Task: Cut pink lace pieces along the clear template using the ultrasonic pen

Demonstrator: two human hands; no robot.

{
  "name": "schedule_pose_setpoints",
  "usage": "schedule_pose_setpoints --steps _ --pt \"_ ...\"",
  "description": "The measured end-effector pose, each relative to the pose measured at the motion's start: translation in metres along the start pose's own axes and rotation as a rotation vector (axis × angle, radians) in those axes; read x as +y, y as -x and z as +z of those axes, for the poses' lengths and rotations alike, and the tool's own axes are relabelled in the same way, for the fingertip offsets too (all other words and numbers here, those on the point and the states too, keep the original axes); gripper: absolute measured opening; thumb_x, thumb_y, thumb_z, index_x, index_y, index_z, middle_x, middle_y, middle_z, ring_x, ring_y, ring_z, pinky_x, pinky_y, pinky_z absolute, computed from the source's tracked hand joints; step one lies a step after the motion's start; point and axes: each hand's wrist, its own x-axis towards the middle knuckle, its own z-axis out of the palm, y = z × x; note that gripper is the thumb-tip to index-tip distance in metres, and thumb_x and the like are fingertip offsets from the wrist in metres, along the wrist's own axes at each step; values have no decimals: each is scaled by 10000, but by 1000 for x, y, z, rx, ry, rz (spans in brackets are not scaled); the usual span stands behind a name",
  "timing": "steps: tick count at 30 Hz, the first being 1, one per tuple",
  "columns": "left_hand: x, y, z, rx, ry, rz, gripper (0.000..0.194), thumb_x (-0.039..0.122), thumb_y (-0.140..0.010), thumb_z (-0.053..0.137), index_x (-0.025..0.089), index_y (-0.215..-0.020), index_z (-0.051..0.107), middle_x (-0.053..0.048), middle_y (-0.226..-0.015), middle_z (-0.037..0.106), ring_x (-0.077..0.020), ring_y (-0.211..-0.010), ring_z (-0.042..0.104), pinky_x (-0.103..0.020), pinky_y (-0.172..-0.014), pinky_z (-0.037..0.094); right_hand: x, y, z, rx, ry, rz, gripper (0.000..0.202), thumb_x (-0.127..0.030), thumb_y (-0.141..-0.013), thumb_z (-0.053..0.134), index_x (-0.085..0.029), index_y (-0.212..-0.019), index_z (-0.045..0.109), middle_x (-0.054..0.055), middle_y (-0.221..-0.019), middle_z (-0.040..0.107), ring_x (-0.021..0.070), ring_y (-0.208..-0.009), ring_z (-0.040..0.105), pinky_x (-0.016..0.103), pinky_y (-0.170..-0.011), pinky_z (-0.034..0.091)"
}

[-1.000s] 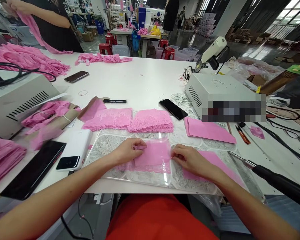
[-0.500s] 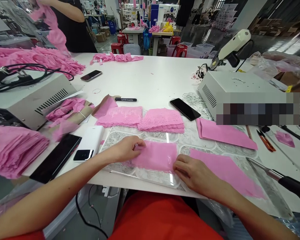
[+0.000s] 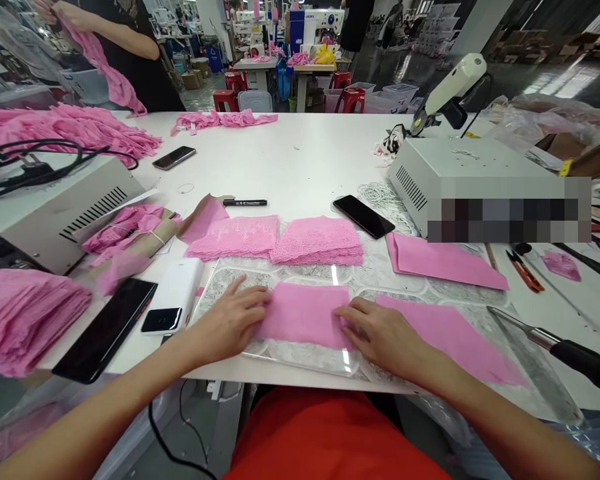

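Observation:
A pink fabric rectangle (image 3: 303, 315) lies flat on a clear plastic sheet (image 3: 325, 361) near the table's front edge. My left hand (image 3: 235, 317) rests at its left edge with the fingers spread. At the right edge, my right hand (image 3: 380, 333) touches the fabric with its fingers apart. Behind it sit two stacks of pink lace pieces, a left stack (image 3: 240, 237) and a right stack (image 3: 320, 241). A larger pink piece (image 3: 445, 337) lies flat to the right, and a folded pink piece (image 3: 445, 261) is behind that.
Phones, a power bank (image 3: 173, 293) and a pink fabric pile (image 3: 25, 317) are at left. A long-handled metal tool (image 3: 555, 343), orange-handled snips (image 3: 525, 270) and a grey box (image 3: 470, 167) stand right. A person in black (image 3: 140, 60) handles pink fabric across the table.
My left hand has opened and spread its fingers at the fabric's left edge. My right hand's fingers have moved apart onto the right edge. The fabric now looks flatter.

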Motion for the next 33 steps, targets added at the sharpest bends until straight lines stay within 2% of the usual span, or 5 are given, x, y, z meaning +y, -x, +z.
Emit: schedule_pose_setpoints --steps 4,10,15,24,33 --pt "-6 1 -8 132 -63 -26 312 23 -826 370 182 -711 613 -35 -939 699 -149 -925 645 -470 -1103 336 -1 0 -2 -31 -8 32 270 -163 -892 465 -204 -1085 649 70 -959 662 160 -727 621 268 -595 475" --pt "19 -44 9 -47 -35 273 355 254 -978 407 203 -1300 547 -77 -1436 493 -238 -1384 378 -457 -1148 282 19 16 -20 174 -120 175 261 -202 -889 497 -193 -1109 636 69 -974 672 158 -775 646 286 -690 512" --pt "18 -70 36 -137 -109 306 484 425 -1006 370 264 -1462 351 -40 -1535 334 -248 -1430 288 -486 -1177 203 60 71 -32 431 -108 404 207 -265 -887 521 -196 -1007 674 27 -784 650 118 -584 560 261 -564 471" --pt "8 -80 49 76 -236 297 594 478 -997 318 237 -1526 195 -52 -1503 399 -245 -1432 280 -454 -1195 139 78 161 -20 661 -80 667 174 -274 -895 538 -204 -926 694 35 -794 691 137 -665 629 253 -594 495" --pt "65 -153 46 15 -206 630 532 379 -1006 359 214 -1503 269 -19 -1543 324 -234 -1469 164 -441 -1204 9 70 181 -10 743 -130 675 139 -253 -883 561 -213 -957 672 44 -833 683 127 -659 626 238 -575 507"
